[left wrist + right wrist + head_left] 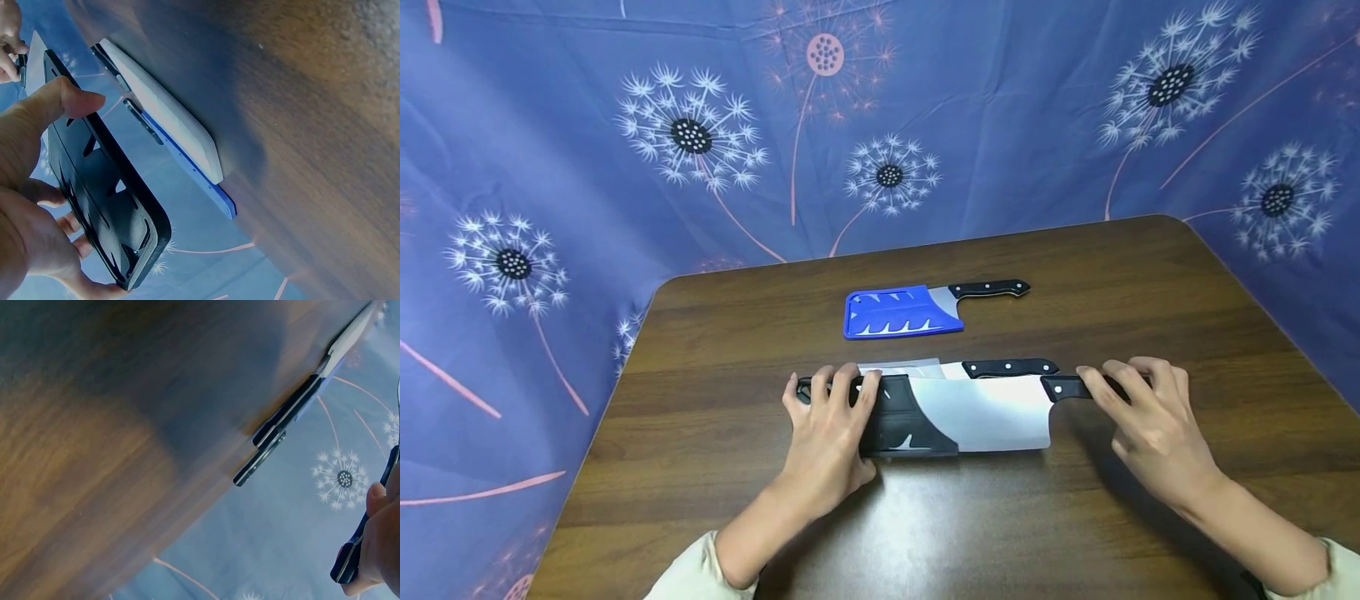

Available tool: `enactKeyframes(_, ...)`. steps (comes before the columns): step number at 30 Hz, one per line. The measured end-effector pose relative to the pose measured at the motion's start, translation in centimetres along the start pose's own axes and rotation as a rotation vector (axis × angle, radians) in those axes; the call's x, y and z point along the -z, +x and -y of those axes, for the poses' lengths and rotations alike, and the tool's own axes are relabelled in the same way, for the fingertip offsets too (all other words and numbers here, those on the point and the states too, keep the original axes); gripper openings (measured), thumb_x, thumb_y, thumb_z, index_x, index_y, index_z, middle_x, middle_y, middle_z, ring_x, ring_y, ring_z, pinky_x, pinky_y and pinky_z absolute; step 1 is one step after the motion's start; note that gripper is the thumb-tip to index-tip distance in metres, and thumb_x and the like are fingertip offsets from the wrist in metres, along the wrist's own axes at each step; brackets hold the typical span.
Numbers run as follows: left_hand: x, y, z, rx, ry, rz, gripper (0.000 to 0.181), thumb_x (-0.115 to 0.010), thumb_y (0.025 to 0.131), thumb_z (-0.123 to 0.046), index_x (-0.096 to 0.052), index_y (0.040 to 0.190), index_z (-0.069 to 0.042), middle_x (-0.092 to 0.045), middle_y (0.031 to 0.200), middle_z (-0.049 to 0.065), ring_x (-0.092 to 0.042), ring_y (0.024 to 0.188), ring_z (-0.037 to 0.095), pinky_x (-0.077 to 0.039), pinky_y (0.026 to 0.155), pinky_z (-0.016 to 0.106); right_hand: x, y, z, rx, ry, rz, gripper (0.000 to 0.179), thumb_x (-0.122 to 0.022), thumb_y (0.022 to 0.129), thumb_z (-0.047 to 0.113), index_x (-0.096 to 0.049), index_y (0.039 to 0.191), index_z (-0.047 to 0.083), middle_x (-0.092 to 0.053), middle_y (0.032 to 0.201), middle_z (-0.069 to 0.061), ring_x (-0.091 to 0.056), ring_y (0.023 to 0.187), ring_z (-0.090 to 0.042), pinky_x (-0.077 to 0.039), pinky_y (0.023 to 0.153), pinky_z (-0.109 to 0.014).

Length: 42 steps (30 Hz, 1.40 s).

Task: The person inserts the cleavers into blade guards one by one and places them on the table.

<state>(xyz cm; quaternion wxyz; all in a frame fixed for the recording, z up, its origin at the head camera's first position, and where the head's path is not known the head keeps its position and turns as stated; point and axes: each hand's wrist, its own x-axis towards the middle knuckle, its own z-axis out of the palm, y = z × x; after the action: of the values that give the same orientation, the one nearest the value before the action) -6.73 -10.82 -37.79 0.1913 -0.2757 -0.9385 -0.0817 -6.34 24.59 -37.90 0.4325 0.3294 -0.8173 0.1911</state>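
A large cleaver (992, 412) with a broad bright blade is held level above the table, its tip end inside a black blade sheath (895, 429). My left hand (820, 442) grips the sheath by its edges, fingers over the top edge and thumb at the bottom, as the left wrist view shows. At the other end, my right hand (1157, 429) holds the cleaver's black riveted handle (1062, 387). About half of the blade shows outside the sheath. In the right wrist view, the handle's butt (345, 565) sticks out past the hand.
Just behind the cleaver lies a knife in a whitish sheath (917, 365), partly hidden, its black handle (1011, 367) to the right. Farther back on the brown wooden table (737, 333) lies a smaller cleaver in a blue sheath (895, 314). Blue dandelion-print cloth (1000, 125) hangs behind.
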Motion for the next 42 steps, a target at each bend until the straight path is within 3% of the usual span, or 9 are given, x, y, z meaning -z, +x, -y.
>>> enactKeyframes(6,-0.2,0.3,-0.7,-0.04,0.025,0.007,0.106,-0.087,0.038,-0.024,-0.045,0.134,-0.011,-0.044,0.124,0.013,-0.039,0.116,0.038,-0.018,0.094,0.075,0.0,0.5,-0.7,0.061,0.01,-0.058,0.05,-0.026,0.073,-0.017,-0.065,0.101,-0.004,-0.056,0.084,-0.022,-0.042,0.075,-0.047,-0.027,0.062,-0.054)
enactKeyframes(10,-0.5,0.3,-1.2,-0.065,0.019,0.012,0.106,-0.086,0.038,-0.025,-0.044,0.134,-0.011,-0.044,0.124,0.012,-0.039,0.117,0.037,-0.018,0.093,0.075,-0.1,0.8,-0.8,0.077,0.013,-0.044,0.049,-0.027,0.073,-0.019,-0.065,0.101,-0.005,-0.057,0.086,-0.023,-0.043,0.075,-0.048,-0.027,0.061,-0.056)
enactKeyframes(16,-0.9,0.2,-1.0,-0.021,-0.01,-0.045,0.101,-0.081,0.04,-0.024,-0.046,0.133,-0.01,-0.044,0.122,0.014,-0.041,0.114,0.037,-0.02,0.093,0.073,-0.5,0.0,0.6,0.012,0.002,0.05,0.051,-0.026,0.073,-0.018,-0.064,0.104,-0.004,-0.056,0.09,-0.023,-0.044,0.078,-0.047,-0.028,0.056,-0.049)
enactKeyframes(21,-1.1,0.1,-0.6,-0.025,0.015,-0.043,0.1,-0.082,0.039,-0.022,-0.046,0.131,-0.009,-0.044,0.12,0.015,-0.041,0.113,0.038,-0.02,0.093,0.075,-1.4,-0.7,1.6,-0.023,-0.017,0.046,0.05,-0.019,0.08,-0.007,-0.064,0.102,-0.003,-0.056,0.089,-0.021,-0.044,0.079,-0.047,-0.029,0.057,-0.051)
enactKeyframes(27,-1.7,0.0,-2.1,-0.067,-0.021,0.007,0.101,-0.081,0.04,-0.027,-0.046,0.133,-0.011,-0.044,0.12,0.013,-0.041,0.113,0.036,-0.021,0.093,0.073,-3.0,0.0,2.8,0.063,-0.003,0.003,0.046,-0.024,0.078,-0.013,-0.064,0.1,-0.005,-0.059,0.088,-0.02,-0.048,0.075,-0.044,-0.034,0.059,-0.054)
enactKeyframes(31,-2.0,0.4,-3.3,-0.065,-0.033,0.001,0.1,-0.081,0.039,-0.025,-0.046,0.132,-0.011,-0.045,0.118,0.012,-0.041,0.111,0.035,-0.022,0.093,0.071,-3.9,0.5,4.0,0.048,-0.013,0.037,0.044,-0.026,0.077,-0.012,-0.063,0.1,-0.007,-0.058,0.089,-0.02,-0.047,0.076,-0.044,-0.034,0.061,-0.055)
enactKeyframes(36,-2.1,0.8,-3.3,-0.049,-0.007,0.004,0.099,-0.082,0.04,-0.025,-0.046,0.131,-0.011,-0.045,0.116,0.013,-0.041,0.111,0.035,-0.023,0.093,0.072,-4.7,0.7,4.8,-0.009,-0.008,0.072,0.046,-0.023,0.077,-0.01,-0.062,0.102,-0.008,-0.055,0.088,-0.019,-0.045,0.078,-0.047,-0.034,0.062,-0.059)
enactKeyframes(42,-2.1,0.7,-3.2,-0.042,0.004,0.042,0.103,-0.083,0.04,-0.028,-0.045,0.134,-0.012,-0.045,0.119,0.012,-0.042,0.111,0.035,-0.023,0.094,0.071,-4.5,0.2,4.4,-0.063,-0.013,0.199,0.053,-0.039,0.062,-0.017,-0.061,0.109,-0.003,-0.055,0.095,-0.017,-0.047,0.086,-0.044,-0.037,0.068,-0.06)
